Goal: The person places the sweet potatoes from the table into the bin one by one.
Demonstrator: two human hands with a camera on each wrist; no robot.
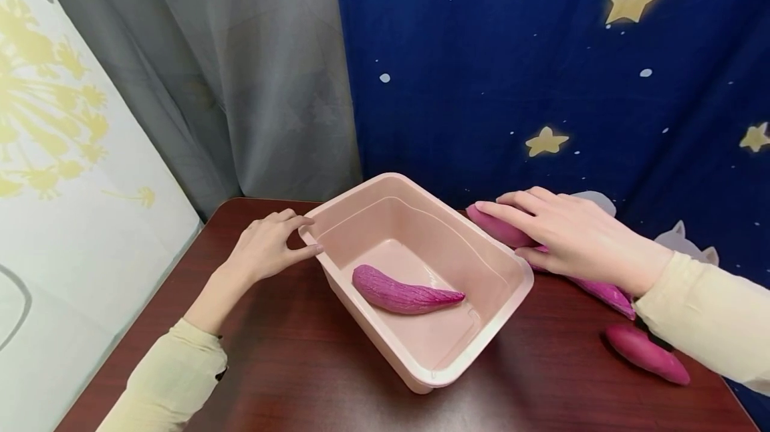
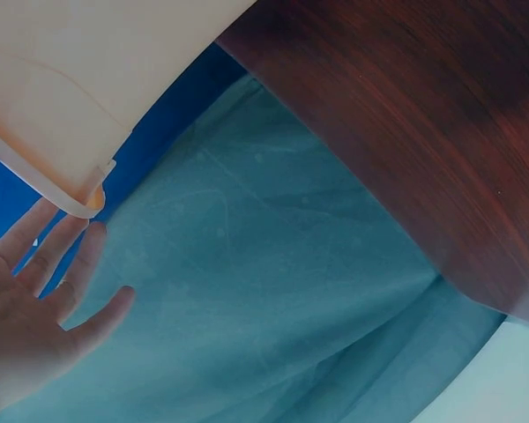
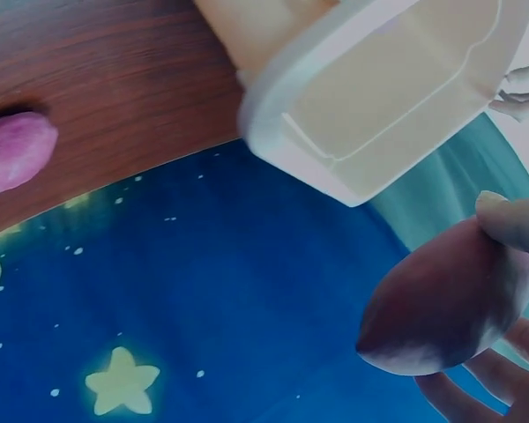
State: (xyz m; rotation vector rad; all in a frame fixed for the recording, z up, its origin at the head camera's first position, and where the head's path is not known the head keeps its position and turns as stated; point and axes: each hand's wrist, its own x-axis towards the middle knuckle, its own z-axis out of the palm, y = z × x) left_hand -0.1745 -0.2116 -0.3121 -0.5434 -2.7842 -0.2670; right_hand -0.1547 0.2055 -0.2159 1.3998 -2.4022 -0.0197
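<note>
A pink plastic basin [image 1: 505,265] stands on the dark wooden table with one purple sweet potato [image 1: 402,291] lying in it. My left hand [image 1: 303,235] rests against the basin's left corner rim with nearly straight fingers. In the left wrist view that hand [image 2: 79,256] is spread beside the basin corner [image 2: 62,97]. My right hand [image 1: 511,231] lies over a second sweet potato [image 1: 492,223] just right of the basin. The right wrist view shows the thumb and fingers curled round this sweet potato [image 3: 450,308].
Two more sweet potatoes lie on the table's right side: one [image 1: 604,293] under my right wrist and another [image 1: 646,354] near the edge. Behind the table [image 1: 301,365] hang a blue star curtain [image 1: 541,71] and a grey curtain [image 1: 240,71].
</note>
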